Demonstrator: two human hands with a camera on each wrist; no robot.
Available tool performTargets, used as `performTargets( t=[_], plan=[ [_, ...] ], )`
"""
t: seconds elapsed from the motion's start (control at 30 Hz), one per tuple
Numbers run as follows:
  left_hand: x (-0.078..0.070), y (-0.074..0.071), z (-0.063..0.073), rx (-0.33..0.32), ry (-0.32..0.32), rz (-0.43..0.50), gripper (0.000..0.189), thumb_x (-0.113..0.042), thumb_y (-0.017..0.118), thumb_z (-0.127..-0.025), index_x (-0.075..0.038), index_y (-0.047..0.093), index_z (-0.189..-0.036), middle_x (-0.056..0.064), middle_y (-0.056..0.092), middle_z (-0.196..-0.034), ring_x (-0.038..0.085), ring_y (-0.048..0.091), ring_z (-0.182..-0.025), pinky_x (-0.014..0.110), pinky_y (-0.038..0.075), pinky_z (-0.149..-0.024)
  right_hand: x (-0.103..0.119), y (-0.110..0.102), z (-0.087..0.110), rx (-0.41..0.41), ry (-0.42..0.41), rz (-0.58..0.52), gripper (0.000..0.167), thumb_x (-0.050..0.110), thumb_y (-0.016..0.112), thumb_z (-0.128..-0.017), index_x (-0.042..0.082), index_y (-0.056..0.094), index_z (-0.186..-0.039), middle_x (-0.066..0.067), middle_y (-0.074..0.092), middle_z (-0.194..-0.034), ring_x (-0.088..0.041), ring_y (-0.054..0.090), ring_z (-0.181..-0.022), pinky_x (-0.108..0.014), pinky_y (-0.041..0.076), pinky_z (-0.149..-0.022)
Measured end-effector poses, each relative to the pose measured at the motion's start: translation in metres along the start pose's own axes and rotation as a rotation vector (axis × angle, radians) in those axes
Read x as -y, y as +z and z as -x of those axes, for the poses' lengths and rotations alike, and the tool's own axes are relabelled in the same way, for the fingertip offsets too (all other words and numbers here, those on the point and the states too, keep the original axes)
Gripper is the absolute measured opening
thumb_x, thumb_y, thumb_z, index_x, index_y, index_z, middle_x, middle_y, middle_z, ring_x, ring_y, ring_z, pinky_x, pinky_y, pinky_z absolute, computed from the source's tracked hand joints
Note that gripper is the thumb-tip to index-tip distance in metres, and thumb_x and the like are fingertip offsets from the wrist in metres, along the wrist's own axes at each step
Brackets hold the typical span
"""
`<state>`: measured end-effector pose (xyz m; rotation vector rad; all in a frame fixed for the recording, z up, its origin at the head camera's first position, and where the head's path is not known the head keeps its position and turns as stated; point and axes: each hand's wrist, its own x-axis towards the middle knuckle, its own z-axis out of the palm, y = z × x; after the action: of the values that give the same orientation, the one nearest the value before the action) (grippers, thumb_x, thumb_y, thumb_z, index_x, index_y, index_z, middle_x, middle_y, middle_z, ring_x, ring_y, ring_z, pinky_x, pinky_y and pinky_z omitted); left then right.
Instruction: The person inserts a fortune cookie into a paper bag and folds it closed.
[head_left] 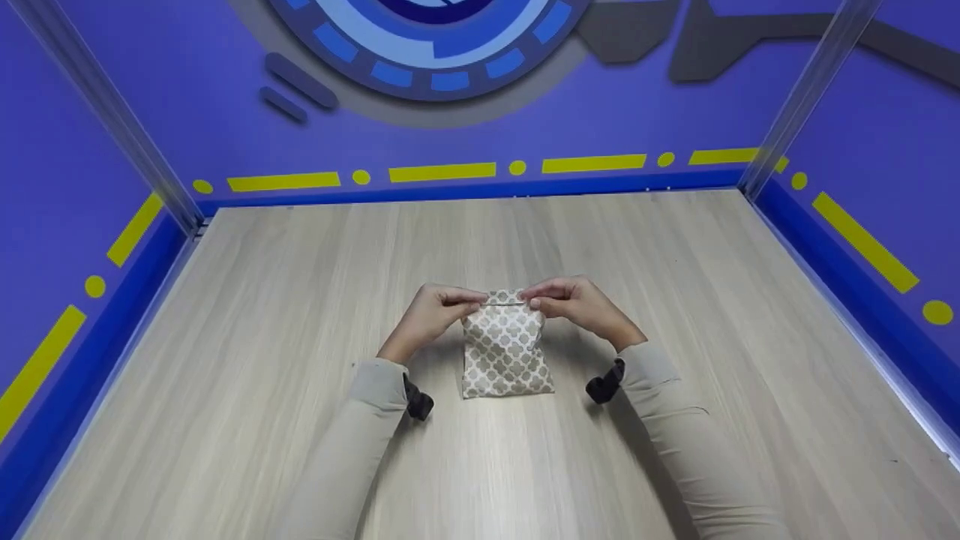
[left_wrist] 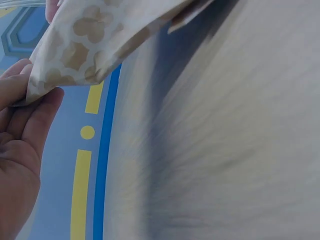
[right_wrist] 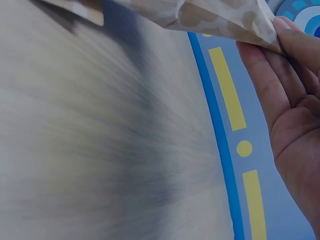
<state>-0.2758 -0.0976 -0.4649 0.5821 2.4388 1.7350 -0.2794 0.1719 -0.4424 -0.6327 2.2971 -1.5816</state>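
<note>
A paper bag (head_left: 506, 349) with a white and tan quatrefoil pattern is in the middle of the table in the head view. Its top part is folded over, and a dark line runs across below the fold. My left hand (head_left: 435, 313) pinches the bag's upper left corner between thumb and fingers. At the upper right corner, my right hand (head_left: 581, 306) pinches it the same way. Both wrist views show the bag (left_wrist: 87, 45) raised off the table at the pinched end, its corner (right_wrist: 270, 37) between thumb and fingers. What the bag contains is hidden.
The pale wood-grain table (head_left: 262, 315) extends around the bag on all sides. Blue panels (head_left: 480, 142) with yellow marks stand along its back, left and right edges. A dark wrist-worn device (head_left: 420, 405) hangs under each sleeve.
</note>
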Motion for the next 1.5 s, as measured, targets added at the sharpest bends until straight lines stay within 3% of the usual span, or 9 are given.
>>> performTargets(
  t=[0.13, 0.23, 0.5, 0.67, 0.8, 1.17, 1.37, 1.5],
  plan=[
    [0.0, 0.001, 0.001, -0.018, 0.016, -0.003, 0.026, -0.009, 0.065, -0.09, -0.008, 0.07, -0.116, 0.01, 0.07, -0.114, 0.019, 0.068, -0.099, 0.023, 0.054, -0.082, 0.009, 0.001, 0.004, -0.001, -0.003, -0.03, 0.034, 0.01, 0.061, -0.094, -0.001, 0.06, -0.126, -0.016, 0.07, -0.109, -0.008, 0.067, -0.088, -0.04, 0.055, -0.083],
    [0.0, 0.002, 0.002, -0.033, 0.022, -0.024, 0.029, -0.01, 0.065, -0.09, -0.009, 0.068, -0.12, 0.009, 0.069, -0.116, 0.018, 0.068, -0.098, 0.023, 0.054, -0.08, 0.002, 0.001, 0.001, -0.003, -0.007, -0.023, 0.037, 0.01, 0.061, -0.094, 0.0, 0.058, -0.129, -0.017, 0.071, -0.103, -0.009, 0.067, -0.084, -0.037, 0.056, -0.08],
    [-0.001, 0.006, 0.001, -0.066, 0.046, -0.044, 0.02, -0.006, 0.066, -0.089, -0.009, 0.073, -0.107, 0.009, 0.072, -0.107, 0.016, 0.068, -0.091, 0.021, 0.053, -0.075, -0.017, 0.004, -0.009, -0.08, 0.004, 0.022, 0.025, 0.012, 0.065, -0.091, 0.001, 0.068, -0.113, -0.011, 0.071, -0.102, -0.008, 0.063, -0.08, -0.027, 0.052, -0.071],
    [-0.002, 0.01, 0.001, -0.092, 0.038, -0.023, 0.018, -0.005, 0.066, -0.088, -0.008, 0.074, -0.104, 0.01, 0.073, -0.103, 0.016, 0.068, -0.086, 0.017, 0.05, -0.07, -0.014, 0.012, -0.014, -0.084, -0.047, 0.029, 0.025, 0.016, 0.07, -0.088, 0.001, 0.069, -0.108, -0.014, 0.069, -0.106, -0.01, 0.066, -0.086, -0.022, 0.052, -0.07],
    [-0.004, 0.015, 0.0, -0.107, 0.035, -0.002, 0.018, -0.004, 0.067, -0.088, -0.007, 0.074, -0.104, 0.01, 0.073, -0.101, 0.013, 0.067, -0.083, 0.018, 0.051, -0.07, -0.01, 0.021, -0.018, -0.101, -0.083, 0.097, 0.03, 0.021, 0.074, -0.084, 0.004, 0.071, -0.108, -0.015, 0.07, -0.108, -0.009, 0.068, -0.087, -0.019, 0.053, -0.07],
    [-0.01, 0.025, -0.001, -0.14, 0.138, -0.077, 0.008, -0.011, 0.074, -0.084, -0.008, 0.076, -0.091, 0.006, 0.075, -0.089, 0.013, 0.07, -0.081, 0.022, 0.055, -0.074, 0.001, 0.035, -0.023, -0.126, -0.244, 0.236, 0.017, 0.017, 0.071, -0.085, 0.005, 0.076, -0.096, -0.012, 0.074, -0.093, -0.011, 0.068, -0.077, -0.02, 0.054, -0.068],
    [-0.014, 0.025, -0.001, -0.186, 0.121, -0.098, 0.004, -0.008, 0.074, -0.082, -0.007, 0.077, -0.084, 0.005, 0.075, -0.081, 0.009, 0.069, -0.072, 0.018, 0.052, -0.064, 0.003, 0.038, -0.023, -0.19, -0.346, 0.365, 0.014, 0.014, 0.072, -0.084, 0.005, 0.077, -0.093, -0.009, 0.075, -0.09, -0.019, 0.072, -0.08, -0.021, 0.055, -0.068],
    [-0.016, 0.024, -0.001, -0.195, 0.108, -0.08, 0.004, -0.006, 0.074, -0.081, -0.006, 0.077, -0.083, 0.006, 0.075, -0.081, 0.009, 0.069, -0.07, 0.018, 0.052, -0.062, 0.002, 0.038, -0.023, -0.205, -0.359, 0.362, 0.015, 0.014, 0.072, -0.084, 0.004, 0.077, -0.094, -0.009, 0.075, -0.091, -0.02, 0.072, -0.081, -0.021, 0.055, -0.068]
  ],
)
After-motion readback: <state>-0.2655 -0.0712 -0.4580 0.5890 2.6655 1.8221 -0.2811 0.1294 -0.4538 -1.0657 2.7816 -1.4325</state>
